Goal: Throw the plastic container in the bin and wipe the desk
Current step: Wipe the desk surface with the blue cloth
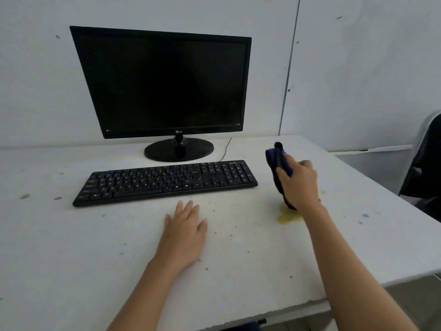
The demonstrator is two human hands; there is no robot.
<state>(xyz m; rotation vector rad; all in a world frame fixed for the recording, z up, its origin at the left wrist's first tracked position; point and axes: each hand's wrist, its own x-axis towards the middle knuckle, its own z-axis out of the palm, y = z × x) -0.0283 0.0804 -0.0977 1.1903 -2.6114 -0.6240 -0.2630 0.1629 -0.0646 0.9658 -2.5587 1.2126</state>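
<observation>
My right hand [299, 182] is shut on a dark purple cloth [275, 161], held just above the white desk [95, 259] to the right of the keyboard. The cloth's lower end hangs down to a yellow spill [287, 217] on the desk. My left hand [185, 231] lies flat on the desk with fingers apart, in front of the keyboard, holding nothing. No plastic container or bin is in view.
A black keyboard [164, 181] lies across the middle of the desk, with a black monitor [162, 84] on its stand behind it against the wall. A dark chair [427, 163] stands past the desk's right edge. Small specks and stains dot the desk.
</observation>
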